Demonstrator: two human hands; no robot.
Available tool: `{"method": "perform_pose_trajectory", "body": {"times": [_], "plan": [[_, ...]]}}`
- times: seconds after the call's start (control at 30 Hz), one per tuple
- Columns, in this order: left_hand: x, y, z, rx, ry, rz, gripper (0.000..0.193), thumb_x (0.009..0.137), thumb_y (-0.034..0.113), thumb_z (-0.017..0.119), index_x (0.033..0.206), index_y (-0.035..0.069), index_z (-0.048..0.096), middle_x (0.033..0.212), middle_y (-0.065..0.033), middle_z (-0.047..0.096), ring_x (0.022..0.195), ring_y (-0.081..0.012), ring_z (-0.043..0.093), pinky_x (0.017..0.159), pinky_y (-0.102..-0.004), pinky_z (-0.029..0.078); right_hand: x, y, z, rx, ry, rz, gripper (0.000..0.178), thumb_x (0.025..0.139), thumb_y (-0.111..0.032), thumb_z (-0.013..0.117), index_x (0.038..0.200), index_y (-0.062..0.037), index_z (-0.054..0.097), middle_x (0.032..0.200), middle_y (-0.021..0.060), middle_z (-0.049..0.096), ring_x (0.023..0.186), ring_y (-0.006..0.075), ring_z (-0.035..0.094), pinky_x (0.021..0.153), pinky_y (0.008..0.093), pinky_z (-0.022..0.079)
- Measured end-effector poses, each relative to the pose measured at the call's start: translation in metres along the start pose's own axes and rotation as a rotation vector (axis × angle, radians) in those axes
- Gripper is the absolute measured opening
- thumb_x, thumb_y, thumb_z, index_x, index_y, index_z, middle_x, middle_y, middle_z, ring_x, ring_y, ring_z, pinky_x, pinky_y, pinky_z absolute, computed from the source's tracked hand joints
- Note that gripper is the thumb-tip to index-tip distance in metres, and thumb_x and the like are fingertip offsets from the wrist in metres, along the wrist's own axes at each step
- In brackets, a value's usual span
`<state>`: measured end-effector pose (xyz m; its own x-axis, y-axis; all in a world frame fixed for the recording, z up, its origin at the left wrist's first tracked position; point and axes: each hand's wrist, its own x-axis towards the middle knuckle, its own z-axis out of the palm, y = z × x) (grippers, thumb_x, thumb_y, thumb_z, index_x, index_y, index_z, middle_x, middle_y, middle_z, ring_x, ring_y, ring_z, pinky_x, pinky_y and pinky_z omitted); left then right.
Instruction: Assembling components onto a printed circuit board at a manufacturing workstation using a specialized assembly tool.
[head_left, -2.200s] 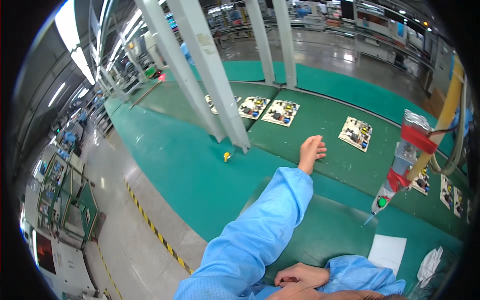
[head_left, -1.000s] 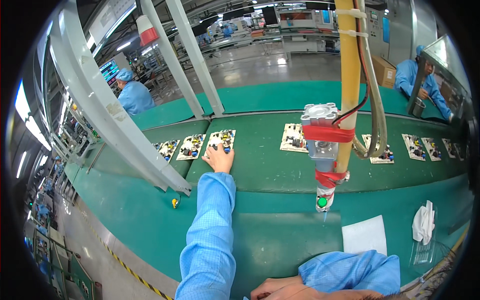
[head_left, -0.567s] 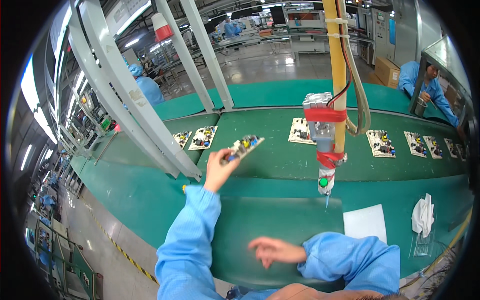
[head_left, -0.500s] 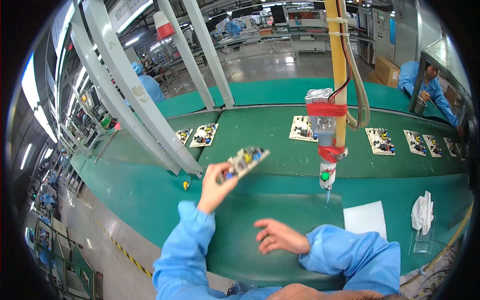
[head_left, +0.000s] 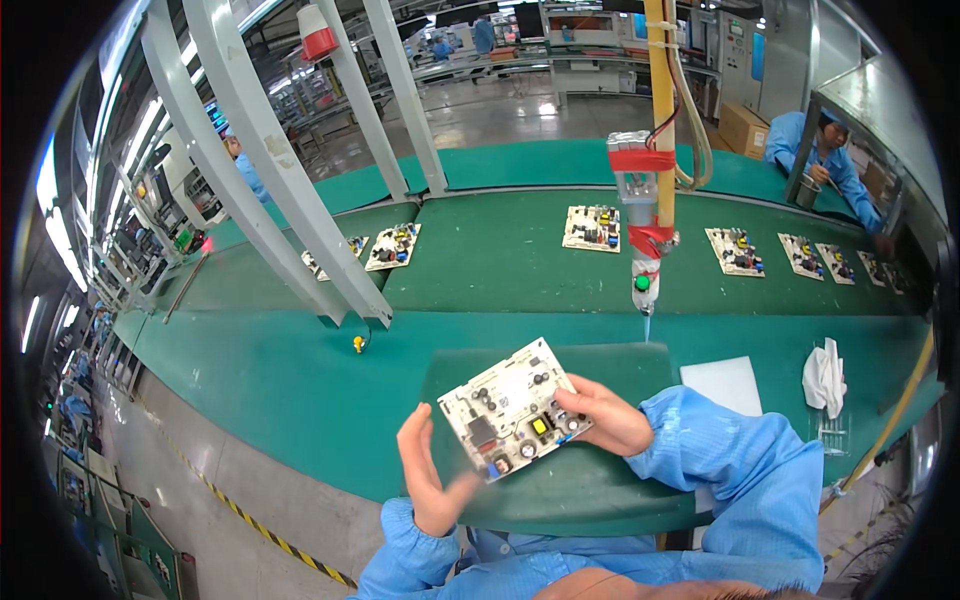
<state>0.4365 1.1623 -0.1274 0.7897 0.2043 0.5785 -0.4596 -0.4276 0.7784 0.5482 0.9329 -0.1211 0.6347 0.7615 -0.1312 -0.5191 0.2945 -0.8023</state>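
A white circuit board, populated with black, yellow and blue parts, is held tilted above the dark green mat. Its right edge is gripped by my right hand, thumb on the face and fingers mostly hidden beneath. Beside the board's left edge is my left hand, fingers and thumb spread apart and the thumb slightly blurred. I see nothing held in it. Beyond the board, a nozzle tool with a green button and red tape hangs from a yellow post.
Several circuit boards lie along the green conveyor belt at the back. Grey metal posts rise at the left, near a small yellow part. At right lie a white foam sheet and crumpled tissue. A co-worker sits far right.
The circuit board has come toward me from near the belt and passed from my left hand to my right. My left hand has let go and opened beside it. The view has shifted slightly.
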Motion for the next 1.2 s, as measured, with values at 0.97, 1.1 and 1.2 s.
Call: {"method": "perform_pose_trajectory", "body": {"times": [0.97,1.1,1.2], "plan": [[0.005,-0.04,0.031,-1.093,-0.006,-1.063,0.04,0.091,0.01,0.055,0.128,-0.005,0.047,0.118,-0.0171,0.06,0.103,-0.0267,0.063,0.088,-0.0386,0.053,-0.206,-0.038,-0.026,-1.839,0.508,0.193,0.061,0.072,-0.026,0.077,0.128,-0.0176,0.055,0.124,0.0213,0.047,0.108,0.0387,0.051,0.086,0.0439,0.05],[0.004,-0.039,0.031,-1.112,-0.039,-1.079,0.04,0.091,0.009,0.055,0.128,-0.003,0.048,0.118,-0.0167,0.061,0.101,-0.0265,0.064,0.085,-0.0379,0.055,-0.158,-0.076,-0.016,-1.514,0.565,-0.07,0.07,0.08,-0.025,0.072,0.142,-0.0157,0.04,0.131,0.0206,0.046,0.115,0.0337,0.051,0.093,0.0413,0.046],[-0.002,-0.039,0.027,-1.156,-0.08,-1.07,0.041,0.092,0.008,0.05,0.132,-0.002,0.043,0.126,-0.0198,0.055,0.112,-0.0322,0.059,0.095,-0.0463,0.051,-0.109,-0.092,-0.021,-1.126,0.588,-0.358,0.07,0.088,-0.028,0.063,0.147,-0.0123,0.029,0.135,0.0157,0.045,0.12,0.0258,0.048,0.098,0.0389,0.04]]}}
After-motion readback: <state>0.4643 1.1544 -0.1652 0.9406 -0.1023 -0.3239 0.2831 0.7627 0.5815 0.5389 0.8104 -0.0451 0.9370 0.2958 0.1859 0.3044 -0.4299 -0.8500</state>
